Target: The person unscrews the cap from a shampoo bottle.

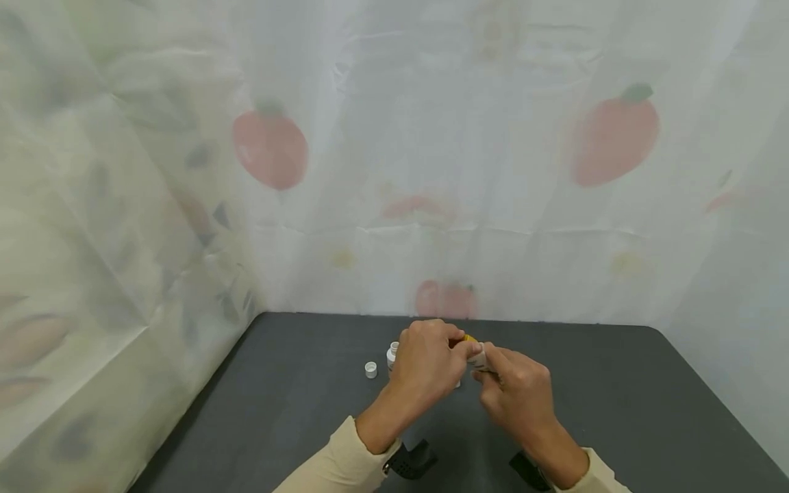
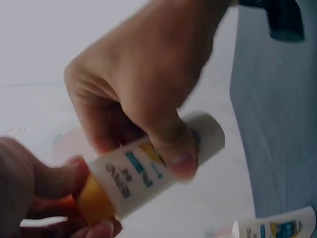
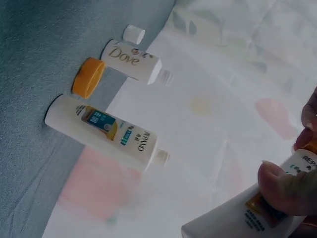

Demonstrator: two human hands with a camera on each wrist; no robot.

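Note:
Both hands meet above the middle of the dark table [image 1: 616, 411]. My right hand [image 1: 488, 368] grips the body of a small white bottle [image 1: 479, 357] with a blue and yellow label. In the left wrist view its thumb [image 2: 181, 156] presses across the label of the bottle [image 2: 143, 176]. My left hand [image 1: 459, 348] pinches the bottle's orange cap [image 1: 470, 338], whose fingers [image 2: 34, 186] curl round the cap [image 2: 94, 201]. The bottle is held tilted in the air. In the right wrist view the bottle [image 3: 237, 215] shows at the bottom right under my fingers [image 3: 282, 183].
On the table lie an uncapped Dove bottle [image 3: 131, 62], its white cap [image 3: 133, 34], a loose orange cap [image 3: 88, 77] and a second uncapped white bottle [image 3: 104, 129]. The white cap [image 1: 370, 370] lies left of my hands. A fruit-printed curtain [image 1: 394, 171] surrounds the table.

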